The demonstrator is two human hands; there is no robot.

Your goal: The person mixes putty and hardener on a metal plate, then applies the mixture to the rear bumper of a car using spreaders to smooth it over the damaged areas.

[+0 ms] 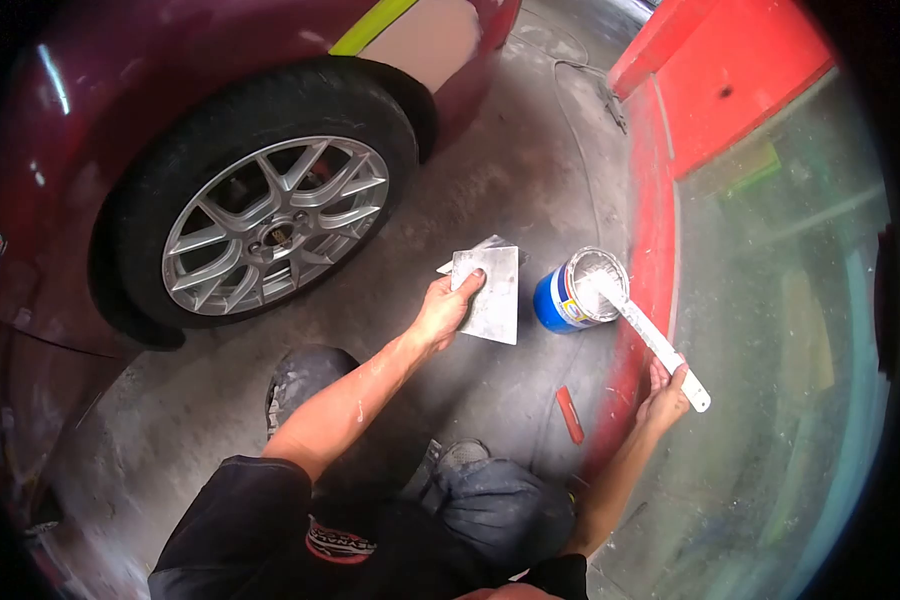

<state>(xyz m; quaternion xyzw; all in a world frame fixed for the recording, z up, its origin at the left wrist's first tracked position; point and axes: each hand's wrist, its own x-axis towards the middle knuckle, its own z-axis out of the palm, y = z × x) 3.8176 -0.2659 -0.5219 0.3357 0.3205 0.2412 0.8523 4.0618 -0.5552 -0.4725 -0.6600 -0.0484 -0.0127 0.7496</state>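
My left hand [443,312] is closed on a flat, greyish-white square plate [494,308], thumb pressed on its top face. Behind its upper edge, another thin grey piece sticks out; I cannot make out its kind. My right hand [662,403] grips a long white stirring stick [654,342] near its holed end. The stick's far end dips into an open can [558,306] with a blue label, whose inside and rim are coated in whitish paste. The can stands on the floor, right of the plate.
A dark red car with a silver wheel [280,235] stands at left, its bumper carrying a beige patch [425,42] and yellow-green tape [372,27]. A red tool-like piece [570,415] lies on the concrete. A red-framed glass panel [770,300] borders the right; a cable [575,140] runs behind.
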